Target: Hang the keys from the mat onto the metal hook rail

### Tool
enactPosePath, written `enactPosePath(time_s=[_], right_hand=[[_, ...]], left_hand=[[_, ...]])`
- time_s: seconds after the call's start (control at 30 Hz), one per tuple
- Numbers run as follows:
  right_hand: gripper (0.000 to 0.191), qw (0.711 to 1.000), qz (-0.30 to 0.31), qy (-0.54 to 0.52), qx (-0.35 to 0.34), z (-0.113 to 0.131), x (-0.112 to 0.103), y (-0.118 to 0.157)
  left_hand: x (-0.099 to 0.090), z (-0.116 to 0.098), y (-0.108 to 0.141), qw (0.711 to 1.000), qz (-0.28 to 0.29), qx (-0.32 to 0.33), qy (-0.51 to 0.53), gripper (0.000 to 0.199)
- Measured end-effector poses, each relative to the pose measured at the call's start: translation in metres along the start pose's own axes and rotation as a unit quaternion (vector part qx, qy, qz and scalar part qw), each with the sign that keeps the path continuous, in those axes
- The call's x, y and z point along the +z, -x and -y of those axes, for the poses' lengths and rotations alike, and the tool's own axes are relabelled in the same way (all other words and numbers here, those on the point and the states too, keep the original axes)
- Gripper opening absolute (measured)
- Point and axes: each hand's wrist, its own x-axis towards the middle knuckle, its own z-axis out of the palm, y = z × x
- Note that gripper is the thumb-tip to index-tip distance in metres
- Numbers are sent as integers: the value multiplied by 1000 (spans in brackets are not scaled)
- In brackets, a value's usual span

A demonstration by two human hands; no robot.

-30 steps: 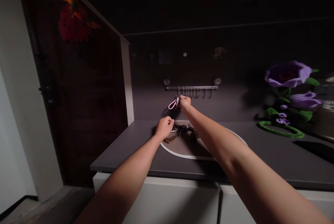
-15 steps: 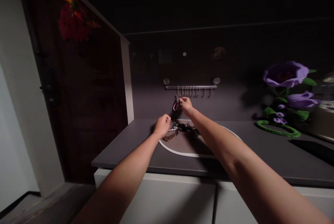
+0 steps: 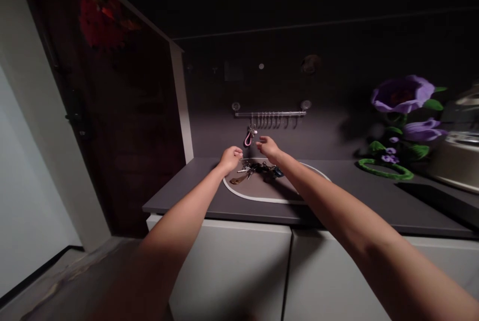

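Left hand [image 3: 231, 158]: fingers curled narrow, just above the keys [image 3: 258, 168]; the light is dim, but no held item can be made out. Right hand [image 3: 268, 146]: fingers spread wide and empty, near and to the right of the pink fob [image 3: 247, 138], which hangs from a hook on the rail [image 3: 270, 113]. The keys lie below the fingers on an oval mat [image 3: 269, 200] with a white rim, on the dark counter [image 3: 359, 180]. White cabinets [image 3: 232, 271] sit beneath. A dark door [image 3: 123, 136] is left of the counter; purple flowers [image 3: 402, 94] and a metal pot [image 3: 458, 159] are to the right.
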Motion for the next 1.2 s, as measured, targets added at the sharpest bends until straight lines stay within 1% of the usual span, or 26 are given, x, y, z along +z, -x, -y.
enactPosePath(time_s=[0.1, 0.17, 0.23, 0.33, 0.4, 0.5, 0.57, 0.67, 0.77, 0.9, 1.03, 1.2], right_hand=[[23, 999, 43, 8, 9, -1, -7, 17], [16, 997, 62, 35, -20, -3, -12, 28], [11, 991, 63, 99, -61, -6, -17, 38], [11, 966, 63, 223, -118, -11, -24, 51], [14, 945, 78, 284, -144, -13, -27, 56], [16, 919, 104, 343, -164, -16, -29, 58], [16, 907, 116, 369, -165, -18, -28, 55], [15, 895, 125, 395, -162, -22, -26, 51], [16, 890, 124, 408, -162, -24, -23, 49], [16, 885, 123, 418, -161, -24, -21, 49], [17, 878, 126, 432, -160, -23, -20, 49], [16, 877, 129, 432, -164, -23, -20, 49]], left_hand=[[1, -9, 0, 1000, 7, -5, -7, 13], [5, -10, 1, 1000, 5, -1, -14, 13], [11, -8, 0, 1000, 4, 2, -23, 15], [19, -2, -2, 998, 11, 14, -63, 16], [22, 3, -4, 993, 15, 37, -110, 17], [23, 10, -6, 978, 25, 82, -190, 19], [22, 15, -6, 965, 42, 106, -238, 19], [20, 20, -6, 949, 68, 122, -283, 22], [19, 24, -6, 938, 86, 133, -309, 25], [20, 24, -4, 924, 96, 141, -342, 22], [21, 22, -1, 921, 88, 145, -352, 16], [19, 20, 0, 920, 89, 152, -351, 12]])
